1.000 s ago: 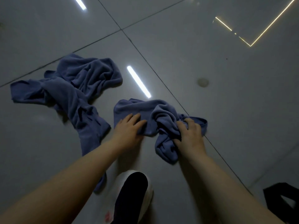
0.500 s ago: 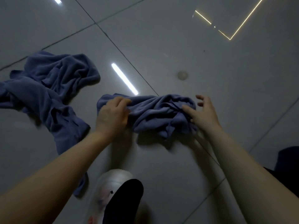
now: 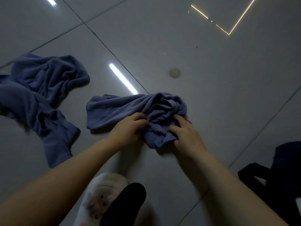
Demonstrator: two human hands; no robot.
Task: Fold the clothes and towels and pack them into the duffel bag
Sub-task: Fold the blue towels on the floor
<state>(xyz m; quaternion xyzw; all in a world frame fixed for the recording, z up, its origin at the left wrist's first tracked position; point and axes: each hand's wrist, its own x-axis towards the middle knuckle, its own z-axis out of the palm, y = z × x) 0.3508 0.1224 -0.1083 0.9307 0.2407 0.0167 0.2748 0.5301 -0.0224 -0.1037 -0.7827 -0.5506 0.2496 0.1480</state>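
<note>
Both hands, the left hand (image 3: pixel 130 128) and right hand (image 3: pixel 187 136), clutch a crumpled blue towel (image 3: pixel 123 111) on the glossy grey tiled floor (image 3: pixel 211 79).

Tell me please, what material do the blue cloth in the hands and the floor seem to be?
Blue cloth: probably soft fleece or microfibre terry, matte; it bunches in rounded folds with no sheen. Floor: likely glazed or polished tile, glossy; it mirrors the ceiling lights and shows straight grout lines.

One head-worn wide-angle view looks steeply down from close above at the floor (image 3: pixel 211 95); forearms enter from the frame's bottom
</note>
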